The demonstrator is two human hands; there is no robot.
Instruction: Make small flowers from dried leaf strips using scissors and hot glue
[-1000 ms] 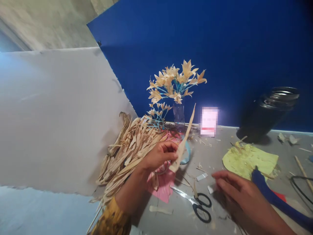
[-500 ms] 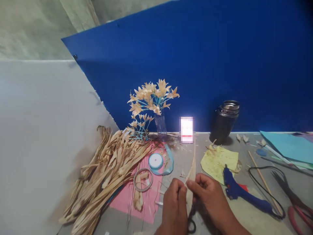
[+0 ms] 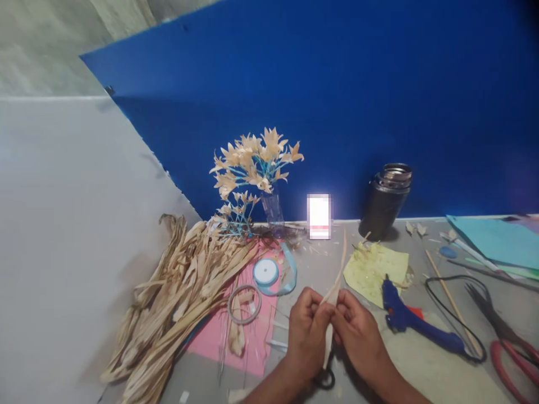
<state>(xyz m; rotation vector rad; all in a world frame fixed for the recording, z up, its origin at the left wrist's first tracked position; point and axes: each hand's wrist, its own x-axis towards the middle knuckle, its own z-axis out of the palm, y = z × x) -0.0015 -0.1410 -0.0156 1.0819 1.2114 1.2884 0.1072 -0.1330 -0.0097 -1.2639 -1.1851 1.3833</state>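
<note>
A pale, dry corn husk strip (image 3: 336, 289) stands upright between my hands, its thin tip pointing away from me. My left hand (image 3: 309, 328) pinches its left side with thumb and fingers. From the right, my right hand (image 3: 356, 325) grips the same strip, the two thumbs close together at its middle. The strip's lower end shows below the thumbs, above a dark ring-shaped handle (image 3: 326, 379). Fingertips behind the strip are partly hidden.
Left lie a big bundle of dry husks (image 3: 189, 297), pink paper (image 3: 210, 342), a ribbon spool (image 3: 265, 272) and a tape roll (image 3: 244, 304). Behind stands a vase (image 3: 273, 213) of husk flowers (image 3: 252, 160). Right are a flask (image 3: 385, 202), blue glue gun (image 3: 421, 325) and scissors (image 3: 511, 353).
My hands have drawn closer together on the husk strip, thumbs now meeting at its middle. The strip's tip leans more to the right. The whole view has shifted slightly.
</note>
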